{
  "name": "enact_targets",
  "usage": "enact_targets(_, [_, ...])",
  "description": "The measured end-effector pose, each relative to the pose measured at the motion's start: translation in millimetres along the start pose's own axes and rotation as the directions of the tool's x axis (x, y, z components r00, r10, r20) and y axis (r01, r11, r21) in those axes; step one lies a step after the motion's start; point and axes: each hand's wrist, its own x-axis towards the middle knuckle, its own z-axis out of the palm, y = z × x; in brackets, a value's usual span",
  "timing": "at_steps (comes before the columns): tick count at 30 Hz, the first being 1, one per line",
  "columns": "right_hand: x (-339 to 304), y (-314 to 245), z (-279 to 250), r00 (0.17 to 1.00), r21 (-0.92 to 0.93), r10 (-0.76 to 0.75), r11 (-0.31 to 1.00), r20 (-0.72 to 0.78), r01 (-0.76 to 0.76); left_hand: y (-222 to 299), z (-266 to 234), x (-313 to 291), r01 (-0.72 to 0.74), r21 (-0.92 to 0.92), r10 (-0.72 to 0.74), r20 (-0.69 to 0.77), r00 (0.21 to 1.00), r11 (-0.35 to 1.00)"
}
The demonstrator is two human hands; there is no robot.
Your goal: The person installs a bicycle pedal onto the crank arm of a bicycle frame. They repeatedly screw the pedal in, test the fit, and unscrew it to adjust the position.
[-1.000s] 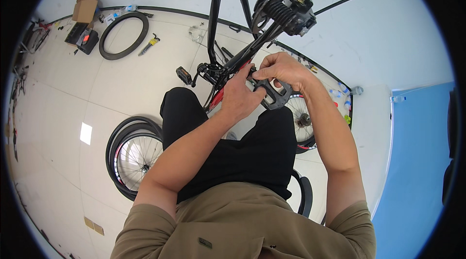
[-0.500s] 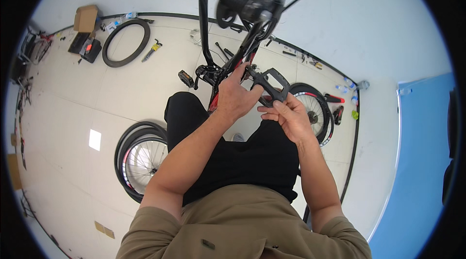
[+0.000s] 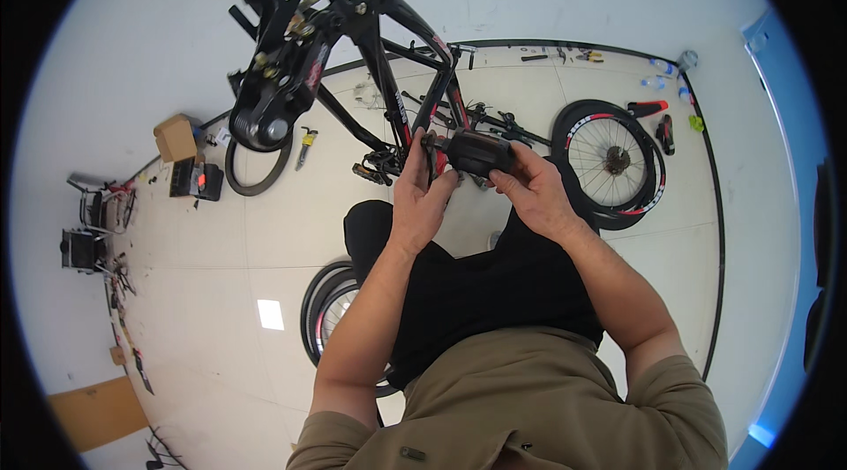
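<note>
A black bicycle pedal (image 3: 479, 152) lies edge-on between my two hands, in front of the bicycle frame. My right hand (image 3: 543, 201) grips the pedal body at its right end, thumb below and fingers behind. At the spindle end, the fingers of my left hand (image 3: 418, 210) meet the pedal, with the thumb held lower; their exact grip is partly hidden. Just beyond stands the black and red bicycle frame (image 3: 381, 86), with a derailleur (image 3: 281, 64) looming close at upper left. Another pedal (image 3: 371, 173) shows left of my left hand.
Wheels lie on both sides: one right (image 3: 610, 161), another partly behind my left forearm (image 3: 328, 307). Back left are a loose tyre (image 3: 256, 190), a yellow-and-black tool (image 3: 306, 148) and an open cardboard box (image 3: 176, 137). Small tools (image 3: 565, 55) and bottles (image 3: 655, 82) line the far wall.
My view has shifted, so the frame and derailleur show farther left. The pedal has turned from its broad open face to edge-on, still between both hands.
</note>
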Motion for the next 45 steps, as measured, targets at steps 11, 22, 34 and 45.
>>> enact_targets(11, [-10.7,4.7,2.3,0.993,0.083,0.106,0.991,-0.059,-0.101,26.7,-19.4,-28.6,0.130,0.353,-0.111,-0.074,0.991,0.927])
enact_targets(22, [-8.5,2.1,3.8,0.987,0.164,0.153,0.976,-0.046,-0.144,42.5,-46.7,60.2,0.187,0.492,-0.353,0.269,0.896,0.850])
enact_targets(34, [-13.2,-5.7,-8.7,0.989,-0.175,-0.071,0.983,-0.126,0.049,10.3,-58.3,56.3,0.295,-0.040,-0.268,0.316,0.910,0.955])
enact_targets(45, [-15.6,-1.6,-10.3,0.834,-0.544,-0.552,0.697,0.010,0.468,2.4,-64.7,58.3,0.262,-0.043,-0.237,0.305,0.922,0.964])
